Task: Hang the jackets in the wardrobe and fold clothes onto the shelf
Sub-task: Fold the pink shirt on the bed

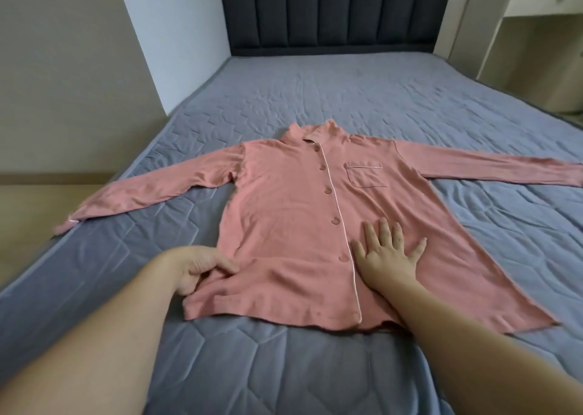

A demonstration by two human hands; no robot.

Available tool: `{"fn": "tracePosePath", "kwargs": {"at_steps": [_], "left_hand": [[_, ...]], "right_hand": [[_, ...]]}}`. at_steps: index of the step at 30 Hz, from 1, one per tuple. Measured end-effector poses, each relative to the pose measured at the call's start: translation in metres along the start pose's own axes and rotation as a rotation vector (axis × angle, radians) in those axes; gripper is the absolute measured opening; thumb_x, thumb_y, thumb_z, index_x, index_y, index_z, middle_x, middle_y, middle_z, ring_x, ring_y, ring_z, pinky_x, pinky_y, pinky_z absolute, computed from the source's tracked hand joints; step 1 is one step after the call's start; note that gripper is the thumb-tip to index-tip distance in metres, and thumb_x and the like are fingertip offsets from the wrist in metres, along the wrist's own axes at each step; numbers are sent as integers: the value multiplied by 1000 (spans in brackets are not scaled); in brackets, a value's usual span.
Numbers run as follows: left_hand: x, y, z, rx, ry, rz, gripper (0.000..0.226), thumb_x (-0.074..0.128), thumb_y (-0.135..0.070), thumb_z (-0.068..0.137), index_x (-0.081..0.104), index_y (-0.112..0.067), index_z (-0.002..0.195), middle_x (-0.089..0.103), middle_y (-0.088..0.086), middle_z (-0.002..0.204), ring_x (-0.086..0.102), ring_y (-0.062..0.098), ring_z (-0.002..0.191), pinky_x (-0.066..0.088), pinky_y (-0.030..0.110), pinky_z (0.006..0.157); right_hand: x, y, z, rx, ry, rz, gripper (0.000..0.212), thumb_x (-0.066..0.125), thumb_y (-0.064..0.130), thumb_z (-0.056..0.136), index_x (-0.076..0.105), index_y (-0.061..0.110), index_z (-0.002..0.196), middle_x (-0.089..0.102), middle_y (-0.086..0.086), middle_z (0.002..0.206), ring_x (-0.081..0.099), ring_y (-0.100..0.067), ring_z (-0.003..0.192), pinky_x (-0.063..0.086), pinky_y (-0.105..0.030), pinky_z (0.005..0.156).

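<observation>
A pink long-sleeved button shirt (284,200) with white piping and a chest pocket lies face up, spread flat on the bed, both sleeves stretched out to the sides. My left hand (198,269) pinches the shirt's lower left side edge between thumb and curled fingers. My right hand (386,250) lies flat with spread fingers on the shirt's front, just right of the button line, pressing the cloth down. No wardrobe, shelf or jacket is in view.
The bed's blue-grey quilted cover (347,99) stretches all around the shirt. A dark padded headboard (331,10) stands at the far end. A white desk (520,14) is at the upper right. Floor and wall (63,83) run along the bed's left edge.
</observation>
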State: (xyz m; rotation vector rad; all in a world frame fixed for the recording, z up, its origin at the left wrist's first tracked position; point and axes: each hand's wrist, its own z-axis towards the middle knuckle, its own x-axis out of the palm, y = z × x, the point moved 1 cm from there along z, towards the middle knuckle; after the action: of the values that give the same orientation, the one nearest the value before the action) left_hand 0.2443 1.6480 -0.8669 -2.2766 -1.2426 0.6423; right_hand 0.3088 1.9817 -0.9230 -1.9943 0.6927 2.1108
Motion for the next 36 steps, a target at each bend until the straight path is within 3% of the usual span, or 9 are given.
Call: {"fn": "tracePosePath", "kwargs": {"at_steps": [3, 5, 7, 8, 10, 13, 16, 25, 36], "left_hand": [[-6, 13, -19, -126, -112, 280, 20, 54, 3, 86, 63, 0, 68, 62, 13, 53, 57, 21, 40, 46, 20, 42], [-5, 3, -29, -195, -260, 581, 23, 51, -5, 91, 57, -6, 69, 61, 8, 59, 55, 15, 45, 44, 17, 44], [9, -21, -33, -138, -557, 915, 17, 51, -18, 91, 62, -8, 100, 68, 8, 105, 65, 18, 86, 54, 27, 76], [21, -35, -32, -39, -743, 1000, 38, 53, -24, 89, 55, -10, 124, 57, 10, 131, 59, 24, 112, 50, 39, 92], [56, -57, -27, 303, -939, 1028, 63, 52, -35, 88, 33, -18, 145, 33, 11, 150, 35, 33, 137, 35, 56, 107], [112, -58, 1, 666, -739, 1092, 65, 35, -51, 95, 15, -29, 154, 7, 3, 163, 5, 28, 150, 6, 64, 116], [139, -29, 34, 604, -525, 1179, 69, 16, -65, 94, -1, -37, 155, -11, -8, 164, -17, 23, 149, -13, 68, 111], [116, -95, 103, 586, -640, 1092, 72, 12, -68, 93, -1, -35, 155, -11, -6, 164, -14, 19, 150, -16, 61, 112], [66, -258, 255, 632, -822, 1052, 83, 4, -69, 91, -9, -18, 156, -14, 4, 164, -17, 21, 150, -18, 50, 117]], "right_hand": [[-1, -4, -12, 23, 27, -23, 68, 8, 64, 89, 5, 41, 152, -6, 8, 163, -15, -21, 148, -24, -68, 100], [-5, -7, -16, 29, 36, -38, 69, 7, 66, 88, 3, 42, 152, -7, 9, 162, -15, -21, 148, -24, -69, 98], [-10, -7, -14, 32, 56, -44, 68, 7, 66, 88, 2, 42, 152, -8, 10, 162, -15, -22, 148, -23, -71, 98], [-11, -6, -12, 33, 71, -40, 68, 7, 66, 88, 2, 42, 152, -9, 10, 162, -15, -22, 148, -22, -71, 98], [-11, -6, -9, 33, 67, -22, 68, 6, 67, 88, 3, 42, 152, -9, 9, 162, -15, -21, 148, -23, -70, 99], [-9, -11, -6, 15, 49, -17, 71, 5, 67, 87, 2, 39, 153, -12, 5, 162, -18, -22, 148, -24, -64, 103], [-8, -17, 8, -24, 64, -30, 72, 6, 66, 89, 0, 36, 154, -14, 3, 162, -18, -20, 148, -22, -56, 110], [-17, -7, 113, -142, 42, -87, 70, 8, 63, 94, 0, 30, 155, -10, 2, 163, -16, -17, 148, -15, -47, 117], [3, 45, 322, -212, 17, -41, 78, 6, 66, 92, 2, 21, 156, -6, -5, 163, -10, -21, 149, -12, -44, 119]]}}
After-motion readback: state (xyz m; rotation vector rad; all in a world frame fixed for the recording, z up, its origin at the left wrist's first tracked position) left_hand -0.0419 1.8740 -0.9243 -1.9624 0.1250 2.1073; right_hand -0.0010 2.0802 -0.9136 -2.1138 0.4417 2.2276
